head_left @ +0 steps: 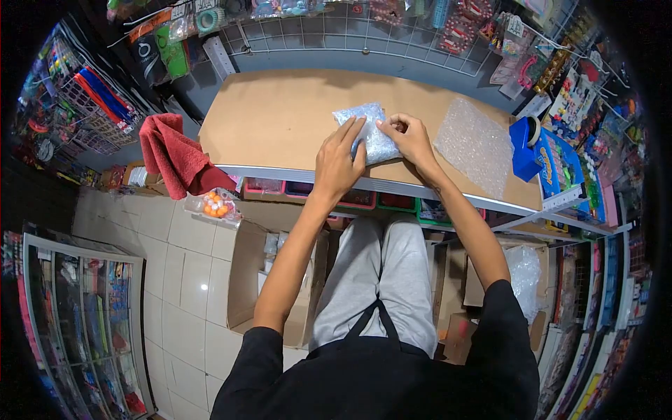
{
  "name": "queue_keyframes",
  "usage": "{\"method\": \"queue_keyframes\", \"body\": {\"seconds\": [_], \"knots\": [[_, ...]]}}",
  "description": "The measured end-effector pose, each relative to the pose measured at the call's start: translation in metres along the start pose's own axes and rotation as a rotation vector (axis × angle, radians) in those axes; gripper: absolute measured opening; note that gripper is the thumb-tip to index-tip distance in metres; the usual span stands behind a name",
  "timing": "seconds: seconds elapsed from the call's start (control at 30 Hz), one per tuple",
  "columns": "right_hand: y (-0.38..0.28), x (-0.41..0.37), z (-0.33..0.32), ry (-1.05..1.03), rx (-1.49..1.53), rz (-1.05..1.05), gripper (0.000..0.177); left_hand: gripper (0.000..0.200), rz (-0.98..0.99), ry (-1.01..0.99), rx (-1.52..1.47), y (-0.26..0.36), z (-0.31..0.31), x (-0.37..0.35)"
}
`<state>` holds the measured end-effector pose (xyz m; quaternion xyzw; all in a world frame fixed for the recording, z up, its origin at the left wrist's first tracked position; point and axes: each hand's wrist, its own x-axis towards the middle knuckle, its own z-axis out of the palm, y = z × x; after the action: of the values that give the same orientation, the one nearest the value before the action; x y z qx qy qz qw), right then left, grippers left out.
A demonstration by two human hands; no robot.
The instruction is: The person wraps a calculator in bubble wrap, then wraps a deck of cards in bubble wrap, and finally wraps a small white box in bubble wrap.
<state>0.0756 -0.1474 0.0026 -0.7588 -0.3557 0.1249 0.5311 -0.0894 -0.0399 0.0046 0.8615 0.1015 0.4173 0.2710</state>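
A small package in shiny bubble wrap (pixel 378 145) lies on the brown tabletop (pixel 273 112), close to its front edge. My left hand (pixel 339 159) rests on the package's left side, its fingers extended and slightly apart. On the right side, my right hand (pixel 411 138) has its thumb and index finger brought together at the wrap's upper right corner. Whatever sits between those fingertips is too small to make out. Right of that hand, a flat sheet of bubble wrap (pixel 476 147) lies on the table.
A blue tape dispenser (pixel 525 148) stands at the table's right end. A red cloth (pixel 171 154) hangs at the left end. Cardboard boxes (pixel 241 280) stand below, and goods hang on a wire grid (pixel 308 43) behind.
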Motion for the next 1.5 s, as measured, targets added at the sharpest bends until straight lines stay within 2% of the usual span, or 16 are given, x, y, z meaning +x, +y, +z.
{"method": "queue_keyframes", "body": {"seconds": [0.13,0.23,0.33,0.43,0.53,0.63,0.73,0.83,0.87,0.93,1.0,1.13,1.27,1.3,1.4,1.5], "knots": [[-0.002,0.001,-0.001,0.02,-0.115,-0.003,0.04,0.037,0.042,-0.04,0.075,-0.003,0.002,-0.002],[-0.011,0.006,0.0,0.036,-0.09,-0.011,0.033,0.033,-0.025,-0.028,0.044,0.001,0.003,-0.003],[-0.014,0.015,-0.002,0.01,-0.157,-0.005,0.041,0.035,0.042,-0.071,0.067,-0.002,0.001,-0.002],[0.001,0.027,-0.001,0.035,-0.17,-0.084,0.05,0.036,0.064,-0.103,0.107,-0.005,0.001,-0.003],[0.012,0.037,0.007,0.153,-0.201,-0.274,0.058,0.039,0.082,-0.151,0.133,-0.006,-0.002,-0.002],[0.012,0.044,0.007,-0.068,0.001,-0.169,0.07,0.046,0.105,-0.141,0.192,0.0,-0.003,-0.007],[0.008,0.046,0.001,-0.157,-0.009,-0.079,0.066,0.052,0.12,-0.193,0.177,0.0,-0.01,-0.003],[0.012,0.042,-0.001,-0.099,0.009,-0.038,0.049,0.049,0.129,-0.317,0.091,-0.005,-0.031,0.005],[0.014,0.04,-0.005,-0.09,-0.073,-0.054,0.048,0.048,0.126,-0.377,0.042,-0.008,-0.038,0.008],[0.009,0.029,-0.011,-0.073,-0.235,-0.085,0.048,0.047,0.088,-0.4,0.027,-0.007,-0.045,0.017],[-0.009,0.005,-0.017,-0.092,-0.281,-0.011,0.055,0.046,0.002,-0.463,0.048,0.006,-0.048,0.025],[-0.031,-0.026,-0.019,-0.035,-0.361,0.027,0.058,0.048,0.167,-0.307,0.1,0.011,-0.032,0.017],[-0.029,-0.028,-0.024,-0.061,-0.329,0.081,0.055,0.052,0.123,-0.444,0.077,0.011,-0.036,0.018],[-0.029,-0.026,-0.023,-0.068,-0.306,0.103,0.055,0.053,0.175,-0.451,0.12,0.008,-0.034,0.018],[-0.03,-0.027,-0.026,-0.08,-0.323,0.074,0.052,0.05,0.197,-0.502,0.168,0.003,-0.034,0.017],[-0.03,-0.039,-0.041,0.052,-0.366,-0.104,0.042,0.049,0.191,-0.526,0.205,0.002,-0.034,0.018]]}}
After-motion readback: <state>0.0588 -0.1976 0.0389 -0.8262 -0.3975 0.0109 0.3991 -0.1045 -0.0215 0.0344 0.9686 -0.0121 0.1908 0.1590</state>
